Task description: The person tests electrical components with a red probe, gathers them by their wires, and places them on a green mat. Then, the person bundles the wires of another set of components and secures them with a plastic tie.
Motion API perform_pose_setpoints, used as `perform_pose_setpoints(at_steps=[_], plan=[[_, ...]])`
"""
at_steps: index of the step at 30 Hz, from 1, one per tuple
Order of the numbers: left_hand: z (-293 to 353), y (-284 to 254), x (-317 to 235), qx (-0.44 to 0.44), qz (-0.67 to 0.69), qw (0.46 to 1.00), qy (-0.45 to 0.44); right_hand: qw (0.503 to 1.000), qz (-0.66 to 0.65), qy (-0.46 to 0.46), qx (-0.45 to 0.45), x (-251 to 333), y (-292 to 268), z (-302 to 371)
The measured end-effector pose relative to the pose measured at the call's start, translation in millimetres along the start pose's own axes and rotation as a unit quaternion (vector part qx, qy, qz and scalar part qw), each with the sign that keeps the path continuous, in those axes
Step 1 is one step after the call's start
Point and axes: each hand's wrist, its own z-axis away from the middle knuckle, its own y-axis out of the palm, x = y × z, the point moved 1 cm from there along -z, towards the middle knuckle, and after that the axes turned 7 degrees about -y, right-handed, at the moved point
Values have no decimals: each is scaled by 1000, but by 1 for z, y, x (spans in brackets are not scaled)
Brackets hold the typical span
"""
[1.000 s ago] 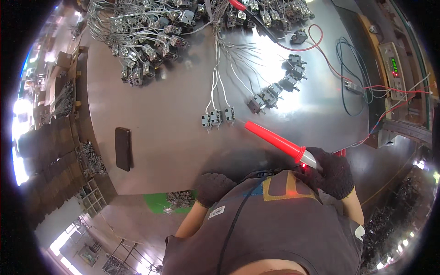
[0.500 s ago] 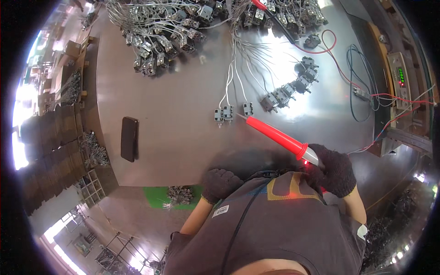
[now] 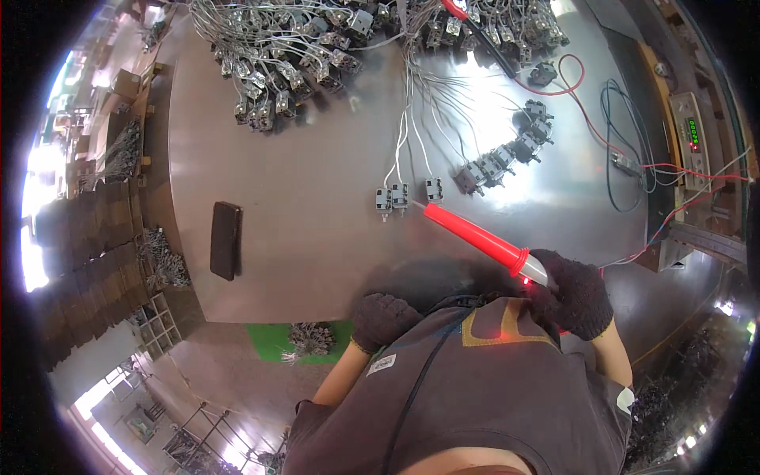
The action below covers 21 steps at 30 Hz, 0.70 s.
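My right hand [image 3: 582, 294], in a dark knitted glove, is closed around the pale handle of a red test probe [image 3: 475, 236]. A red light glows beside the grip. The probe slants up and left over the metal table, its thin tip just right of a pair of small grey terminal blocks [image 3: 400, 195] on white wires. Another grey block [image 3: 434, 189] stands to the right of the tip. I cannot tell whether the tip touches a block. My left hand [image 3: 385, 321], gloved too, rests with curled fingers at the table's near edge, and nothing shows in it.
A curved row of grey blocks [image 3: 499, 162] lies to the right. Heaps of wired blocks [image 3: 269, 79] fill the far side, with a second red-and-black probe [image 3: 487, 39] over them. A dark phone [image 3: 226, 241] lies left. A meter with a lit display [image 3: 691, 134] stands at the right.
The probe's tip sits slightly closer to the left pair of blocks, and the view has shifted a little. Both hands keep nearly the same place and grip.
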Motion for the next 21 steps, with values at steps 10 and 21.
perform_pose_setpoints(at_steps=[10,21], plan=[[-4,-4,-3,-14,0,1000,-7,1000,0,-11,-11,-2,4,-1],[-4,-1,0,-48,42,998,13,1000,-1,-10,9,0,4,-5]])
